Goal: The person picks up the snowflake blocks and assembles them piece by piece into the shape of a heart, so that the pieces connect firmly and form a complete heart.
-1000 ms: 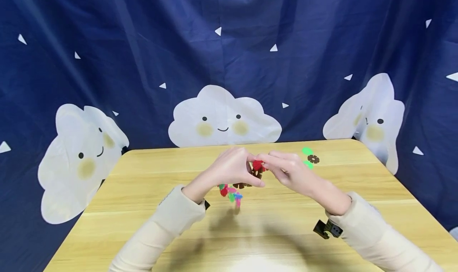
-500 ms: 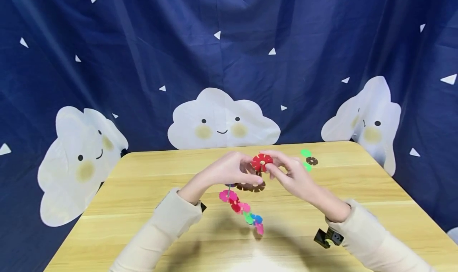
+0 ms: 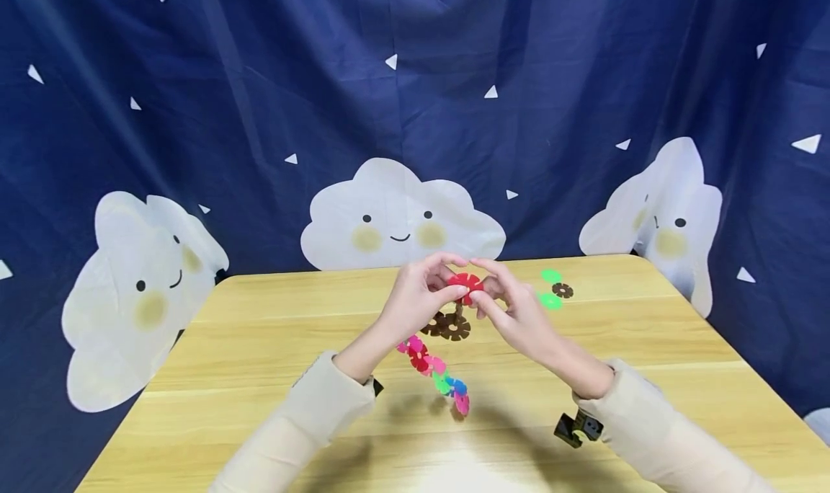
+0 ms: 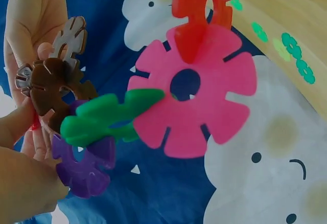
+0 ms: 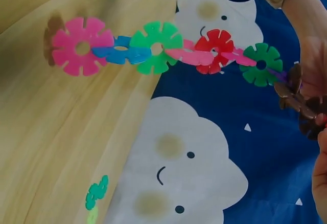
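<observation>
A red notched snowflake disc (image 3: 465, 285) is pinched between both hands at the middle of the head view. My left hand (image 3: 418, 295) has its thumb and fingertips at the disc's left side, and my right hand (image 3: 519, 316) pinches its right side. Under it are joined brown discs (image 3: 455, 327), linked to a hanging chain of colored discs. The chain includes a purple disc (image 4: 87, 165), a green disc (image 4: 110, 116), a large-looking pink disc (image 4: 204, 91) and a blue disc (image 5: 121, 50). A pink disc (image 5: 82, 46) forms its far end. Fingers partly hide the red disc's edges.
Two bright green discs (image 3: 551, 301) and a loose brown disc (image 3: 563, 290) lie at the back right of the wooden table (image 3: 259, 378). A dark blue curtain (image 3: 259, 82) with white clouds hangs behind the table's far edge.
My left hand has risen from the brown discs, its thumb now at the red disc. That disc has tilted flatter between the hands. The colored chain has swung out into fuller view below.
</observation>
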Tool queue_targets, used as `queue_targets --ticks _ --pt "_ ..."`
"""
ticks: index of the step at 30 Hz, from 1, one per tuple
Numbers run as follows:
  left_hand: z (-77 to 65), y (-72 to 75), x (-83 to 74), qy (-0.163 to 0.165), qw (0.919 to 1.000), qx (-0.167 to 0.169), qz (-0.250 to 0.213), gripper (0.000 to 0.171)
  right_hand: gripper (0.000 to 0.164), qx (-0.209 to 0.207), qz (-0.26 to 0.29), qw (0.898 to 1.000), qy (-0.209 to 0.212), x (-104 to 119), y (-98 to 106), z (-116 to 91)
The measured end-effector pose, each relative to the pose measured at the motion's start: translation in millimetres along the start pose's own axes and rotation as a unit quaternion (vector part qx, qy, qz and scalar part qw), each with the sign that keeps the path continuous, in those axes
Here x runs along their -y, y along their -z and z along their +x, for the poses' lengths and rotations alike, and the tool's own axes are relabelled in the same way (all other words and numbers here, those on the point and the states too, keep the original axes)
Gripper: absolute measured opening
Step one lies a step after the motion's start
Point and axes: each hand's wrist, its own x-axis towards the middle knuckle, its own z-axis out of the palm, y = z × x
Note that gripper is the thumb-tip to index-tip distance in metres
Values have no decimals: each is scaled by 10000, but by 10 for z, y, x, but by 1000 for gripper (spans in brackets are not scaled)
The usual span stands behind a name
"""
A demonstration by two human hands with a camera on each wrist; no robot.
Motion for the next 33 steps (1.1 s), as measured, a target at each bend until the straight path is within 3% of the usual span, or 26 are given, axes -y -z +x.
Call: queue_targets --ticks 6,10,12,15,17,19,25,30,33 --pt "20 50 46 -26 9998 -57 198 16 48 648 226 9973 -251 -236 21 -47" --pt "17 105 63 15 9994 -28 331 17 43 1180 -30 9881 -988 -487 26 -112" --pt "11 128 71 68 9991 -68 412 17 42 1667 -285 9733 -1555 -638 7 -154" --pt "6 151 73 171 9984 -140 526 17 47 2637 -620 9359 -2254 -871 -47 -233" --pt "3 152 66 204 9980 -144 572 17 52 3184 -693 9120 -2491 -1009 -92 -275" --pt "-4 152 56 257 9979 -142 576 17 56 3546 -819 8959 -2549 -1125 -146 -294" --pt "-36 139 49 202 9975 -22 676 18 56 3867 -1080 8743 -2728 -1333 -306 -262" --pt "-34 152 57 175 9970 38 759 20 57 4271 -1302 8437 -2978 -1359 -328 -256" --pt "-35 182 71 244 9966 -14 787 20 51 4410 -1341 8443 -2733 -1328 -308 -246"
